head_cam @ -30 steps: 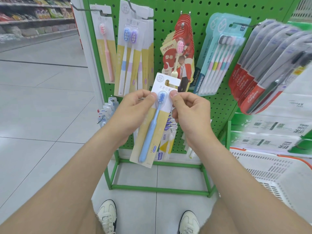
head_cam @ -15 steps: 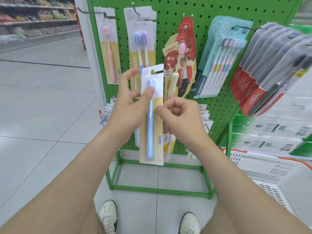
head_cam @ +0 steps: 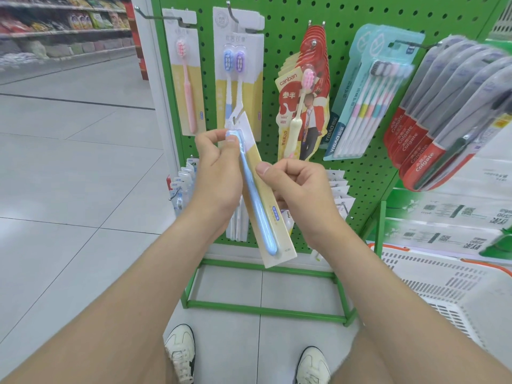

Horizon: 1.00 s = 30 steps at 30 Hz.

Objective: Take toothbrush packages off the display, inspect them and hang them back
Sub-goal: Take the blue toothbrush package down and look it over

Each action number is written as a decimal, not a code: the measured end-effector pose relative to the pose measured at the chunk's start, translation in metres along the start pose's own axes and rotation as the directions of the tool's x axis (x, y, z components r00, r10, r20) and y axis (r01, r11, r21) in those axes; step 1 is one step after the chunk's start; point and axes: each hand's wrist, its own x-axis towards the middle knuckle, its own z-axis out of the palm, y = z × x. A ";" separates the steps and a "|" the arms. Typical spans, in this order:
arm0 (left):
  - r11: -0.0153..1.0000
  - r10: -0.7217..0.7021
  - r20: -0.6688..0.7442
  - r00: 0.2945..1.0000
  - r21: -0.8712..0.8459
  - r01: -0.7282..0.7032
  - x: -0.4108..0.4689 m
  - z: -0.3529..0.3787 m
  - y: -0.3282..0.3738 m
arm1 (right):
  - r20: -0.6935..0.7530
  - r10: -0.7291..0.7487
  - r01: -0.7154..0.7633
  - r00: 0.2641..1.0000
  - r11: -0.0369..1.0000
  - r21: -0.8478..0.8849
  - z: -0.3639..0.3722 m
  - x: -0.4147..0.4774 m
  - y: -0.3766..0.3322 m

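Toothbrush package first: seen past the white shoes [head_cam: 180,353] on the tiled floor and two bare forearms, the blue toothbrush package [head_cam: 273,214] is off the display and held in the air in front of it, tilted so its top leans left and its foot swings right. The left hand [head_cam: 219,173] pinches the card at the brush head between thumb and forefinger, low enough that the hanging hole at the top stays uncovered. The right hand [head_cam: 302,189] is curled at mid-card, thumb on the front at the right edge and fingers behind, apparently steadying the card so its face turns toward the eyes; this looks like the inspecting step, with rehanging yet to come. A white plastic basket [head_cam: 457,295] sits lower right. Behind the card stands the green pegboard display [head_cam: 277,23], carrying a pink toothbrush package [head_cam: 185,79], a two-brush package [head_cam: 239,79] on its hook [head_cam: 231,9], red canban packs [head_cam: 302,106] and Colgate packs [head_cam: 443,120], each row hung on a peg.
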 end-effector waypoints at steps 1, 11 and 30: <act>1.000 -0.016 -0.007 1.000 -0.021 0.016 -0.001 0.001 0.001 | 0.017 -0.005 0.005 1.000 1.000 0.000 0.001 0.000 0.000; 0.988 0.003 -0.168 0.986 -0.150 -0.028 0.008 -0.006 0.008 | 0.124 -0.032 0.045 0.992 0.994 -0.100 -0.002 -0.001 0.004; 0.930 0.336 -0.182 0.924 0.219 -0.295 0.014 -0.065 0.024 | -0.135 -0.300 0.256 0.944 0.928 -0.272 0.084 0.029 0.018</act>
